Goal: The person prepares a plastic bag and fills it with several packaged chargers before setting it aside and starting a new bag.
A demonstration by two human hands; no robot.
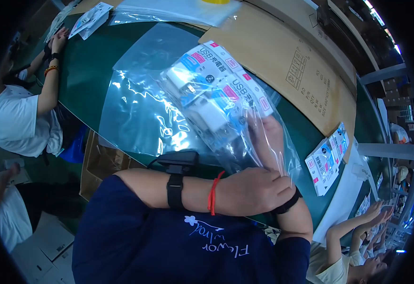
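The right hand (268, 137) reaches inside a clear bag (143, 111), at the lower right end of the carded packages (211, 68); its grip there cannot be told. The left hand (254, 189) crosses the right forearm, fingers curled on the bag's near edge, the packages lying beyond it. Beneath spreads the green desk (86, 66); farther off, flat cardboard (263, 52).

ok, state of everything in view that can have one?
Clear bag: open at the near end
Bagged packs: overlapped, under clear plastic
Loose packs: overlapped, outside the bag
Left hand: by bag's mouth, grip unclear
Right hand: inside bag, grip unclear
Cardboard: laid out, printed side up
Brown box: open
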